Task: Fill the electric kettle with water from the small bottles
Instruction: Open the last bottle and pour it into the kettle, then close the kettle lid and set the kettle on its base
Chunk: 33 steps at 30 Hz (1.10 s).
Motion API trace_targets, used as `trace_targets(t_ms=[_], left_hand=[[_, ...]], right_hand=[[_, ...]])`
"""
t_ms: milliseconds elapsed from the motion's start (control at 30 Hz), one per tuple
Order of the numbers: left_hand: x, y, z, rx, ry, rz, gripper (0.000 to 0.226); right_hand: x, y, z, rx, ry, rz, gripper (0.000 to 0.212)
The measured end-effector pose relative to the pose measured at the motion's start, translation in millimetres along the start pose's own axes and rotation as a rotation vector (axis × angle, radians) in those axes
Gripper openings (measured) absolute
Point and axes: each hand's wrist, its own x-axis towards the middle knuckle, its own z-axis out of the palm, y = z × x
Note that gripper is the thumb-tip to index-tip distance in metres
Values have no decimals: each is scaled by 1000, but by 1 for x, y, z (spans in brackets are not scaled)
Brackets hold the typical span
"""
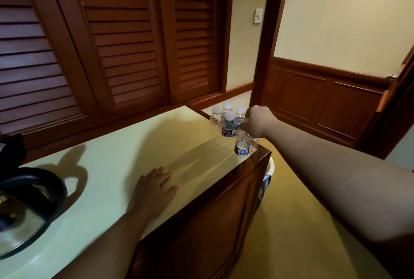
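Note:
Several small clear water bottles point(228, 122) with white caps stand bunched at the far right corner of the pale tabletop point(116, 162). My right hand point(257, 122) reaches over them and grips the top of the nearest bottle point(242, 145), which has a dark blue label and stands at the table's corner. My left hand point(156, 187) rests flat on the tabletop, fingers spread, well short of the bottles. The electric kettle point(29, 207), steel with a black rim and its lid open, sits at the lower left edge of the view, partly cut off.
The table has a dark wooden side panel point(201, 222) and its right edge drops to a yellowish carpet. Louvred wooden doors point(100, 43) stand behind the table. An open doorway and a door with a metal knob point(391, 76) are on the right.

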Motion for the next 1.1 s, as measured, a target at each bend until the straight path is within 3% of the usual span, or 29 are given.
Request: trace_targets(t_ms=[267, 433, 567, 733, 933, 1100], left_hand=[[-3, 0, -1, -24, 6, -6, 69], [-10, 3, -5, -77, -5, -28, 62], [-35, -6, -18, -266, 0, -8, 88], [-76, -39, -46, -146, 100, 72, 61], [-143, -96, -91, -139, 248, 61, 56], [-193, -132, -124, -187, 423, -1, 29]], right_hand=[[-21, -4, 0, -122, 123, -96, 50], [-50, -17, 10, -122, 220, -210, 45], [-80, -42, 25, 63, 202, -319, 40], [-115, -95, 56, 170, 57, -491, 41], [-152, -176, 86, 267, -67, -633, 44], [-176, -244, 92, 330, -107, -695, 46]])
